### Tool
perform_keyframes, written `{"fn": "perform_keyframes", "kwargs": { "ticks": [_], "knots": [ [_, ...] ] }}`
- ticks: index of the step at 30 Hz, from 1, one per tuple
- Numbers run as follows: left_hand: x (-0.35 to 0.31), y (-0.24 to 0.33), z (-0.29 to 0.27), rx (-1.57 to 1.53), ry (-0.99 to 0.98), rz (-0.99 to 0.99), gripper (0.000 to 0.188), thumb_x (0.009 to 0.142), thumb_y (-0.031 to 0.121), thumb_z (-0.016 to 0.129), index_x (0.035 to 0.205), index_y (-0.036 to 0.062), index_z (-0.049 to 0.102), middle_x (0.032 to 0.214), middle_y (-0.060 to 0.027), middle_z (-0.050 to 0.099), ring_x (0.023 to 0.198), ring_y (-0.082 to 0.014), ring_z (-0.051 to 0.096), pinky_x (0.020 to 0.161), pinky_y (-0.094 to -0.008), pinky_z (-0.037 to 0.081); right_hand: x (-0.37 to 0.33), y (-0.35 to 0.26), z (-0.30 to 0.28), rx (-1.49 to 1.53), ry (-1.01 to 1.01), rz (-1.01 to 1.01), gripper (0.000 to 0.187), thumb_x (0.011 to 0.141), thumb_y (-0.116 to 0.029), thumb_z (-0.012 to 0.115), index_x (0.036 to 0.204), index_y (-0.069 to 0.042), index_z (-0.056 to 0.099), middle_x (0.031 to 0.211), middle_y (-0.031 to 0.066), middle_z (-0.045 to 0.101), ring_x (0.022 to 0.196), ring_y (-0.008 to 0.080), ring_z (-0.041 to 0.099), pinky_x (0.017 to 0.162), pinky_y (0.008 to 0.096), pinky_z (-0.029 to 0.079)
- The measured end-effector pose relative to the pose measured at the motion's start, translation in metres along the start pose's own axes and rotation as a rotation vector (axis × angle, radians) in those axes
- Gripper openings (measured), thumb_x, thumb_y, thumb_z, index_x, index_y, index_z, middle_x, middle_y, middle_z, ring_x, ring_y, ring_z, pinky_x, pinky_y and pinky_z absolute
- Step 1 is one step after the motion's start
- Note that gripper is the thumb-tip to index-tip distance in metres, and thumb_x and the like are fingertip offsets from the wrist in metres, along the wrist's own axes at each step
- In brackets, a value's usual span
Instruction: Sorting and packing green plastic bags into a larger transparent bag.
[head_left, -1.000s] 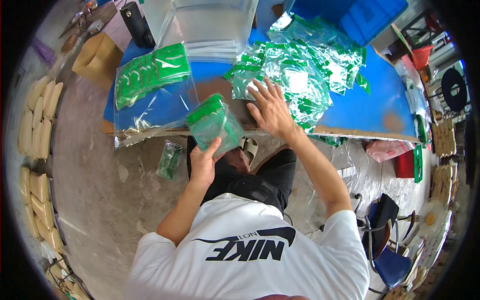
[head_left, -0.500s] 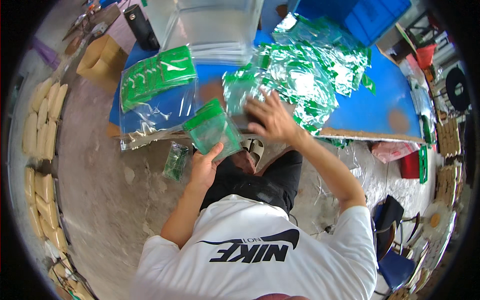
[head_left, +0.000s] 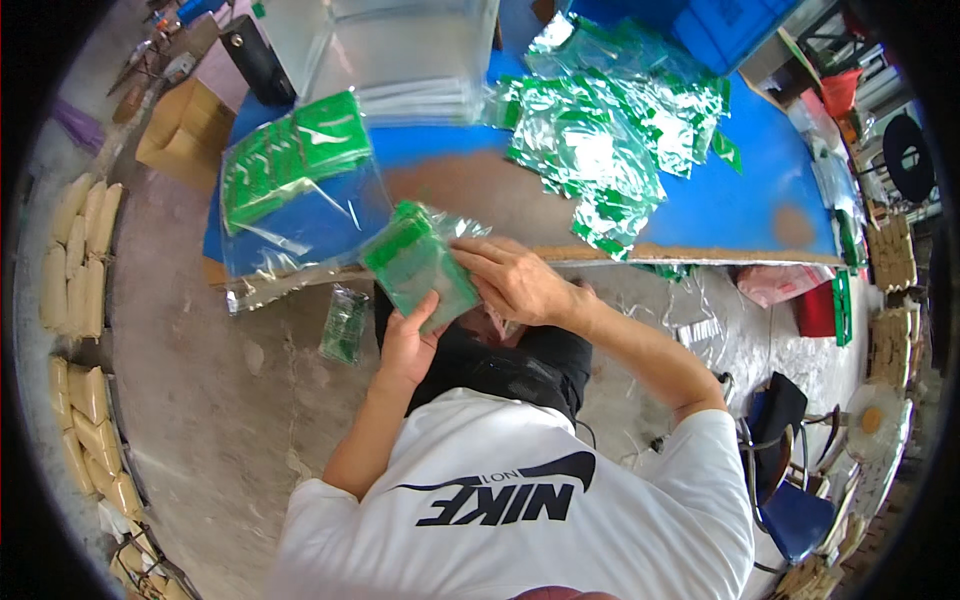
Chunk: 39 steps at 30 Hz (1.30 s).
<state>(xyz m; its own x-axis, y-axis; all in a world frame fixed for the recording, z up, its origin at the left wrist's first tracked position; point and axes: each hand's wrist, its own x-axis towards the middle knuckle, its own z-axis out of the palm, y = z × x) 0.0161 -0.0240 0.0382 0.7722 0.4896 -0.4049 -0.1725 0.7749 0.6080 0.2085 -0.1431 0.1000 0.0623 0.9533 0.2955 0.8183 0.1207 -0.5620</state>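
My left hand (head_left: 408,345) grips a small stack of clear plastic bags with green tops (head_left: 420,270), thumb on the near face, above my lap at the table's front edge. At the stack's right side is my right hand (head_left: 522,285), its fingers bent together around another clear bag (head_left: 462,226) whose edge shows past the fingertips. Its fingertips are partly hidden. On the table beyond lies a loose, shiny heap of green-and-clear bags (head_left: 590,135). To the left, a large clear bag (head_left: 300,215) holds several overlapping green-topped packs (head_left: 300,150).
A clear plastic bin (head_left: 390,50) and a black cylinder (head_left: 258,60) stand at the back of the blue table (head_left: 740,215). A blue crate (head_left: 730,35) sits behind the heap. On the floor are a brown carton (head_left: 185,130), a small green packet (head_left: 344,325) and a chair (head_left: 795,520).
My right hand has come back from the heap toward the stack in my left hand, bringing a bag along. Bags at the heap's near left have gone, baring brown tabletop.
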Motion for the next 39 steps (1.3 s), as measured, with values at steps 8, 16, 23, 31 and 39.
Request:
{"fn": "perform_keyframes", "kwargs": {
  "ticks": [8,16,23,31,39],
  "knots": [
    [0.0,0.01,0.006,0.073,-0.049,-0.017,0.037,0.096,0.013,0.067,0.13,0.0045,0.056,0.127,-0.0078,0.064,0.113,-0.0217,0.065,0.098,-0.0387,0.055,-0.011,0.081,-0.047,-0.694,0.381,0.529,0.051,0.101,-0.038,0.053,0.139,-0.003,0.054,0.151,0.0228,0.044,0.141,0.0431,0.038,0.118,0.0513,0.03],
    [0.011,-0.003,0.01,0.112,-0.135,-0.1,0.042,0.096,0.014,0.066,0.135,0.0043,0.054,0.13,-0.0085,0.062,0.12,-0.0237,0.061,0.1,-0.04,0.054,0.006,0.018,-0.023,0.045,0.058,0.103,0.037,0.099,-0.024,0.057,0.124,0.004,0.061,0.118,0.0227,0.067,0.115,0.0389,0.062,0.104,0.0427,0.046],
    [0.002,0.02,-0.011,0.124,-0.101,0.015,0.042,0.094,0.008,0.067,0.134,0.0022,0.054,0.127,-0.0082,0.063,0.115,-0.0221,0.063,0.101,-0.0384,0.051,0.035,0.092,-0.022,-0.579,0.327,0.255,0.057,0.099,-0.054,0.052,0.123,-0.003,0.062,0.131,0.0248,0.058,0.123,0.0417,0.055,0.109,0.0451,0.04],
    [0.008,0.032,-0.011,0.182,-0.135,-0.083,0.041,0.091,0.004,0.07,0.13,-0.0012,0.057,0.125,-0.0098,0.065,0.115,-0.0217,0.063,0.102,-0.0371,0.049,0.018,0.019,-0.001,0.483,0.119,0.291,0.044,0.107,-0.036,0.045,0.095,0.0,0.068,0.08,0.0154,0.066,0.074,0.0268,0.063,0.072,0.0386,0.05],
    [-0.009,0.026,-0.025,0.06,-0.07,0.054,0.046,0.09,0.008,0.071,0.133,0.0036,0.055,0.128,-0.0084,0.063,0.118,-0.0217,0.061,0.103,-0.0369,0.049,0.011,0.045,-0.036,-0.271,0.274,0.024,0.061,0.095,-0.042,0.065,0.139,-0.001,0.053,0.142,0.0239,0.053,0.131,0.0398,0.052,0.108,0.0485,0.042]
  ]
}}
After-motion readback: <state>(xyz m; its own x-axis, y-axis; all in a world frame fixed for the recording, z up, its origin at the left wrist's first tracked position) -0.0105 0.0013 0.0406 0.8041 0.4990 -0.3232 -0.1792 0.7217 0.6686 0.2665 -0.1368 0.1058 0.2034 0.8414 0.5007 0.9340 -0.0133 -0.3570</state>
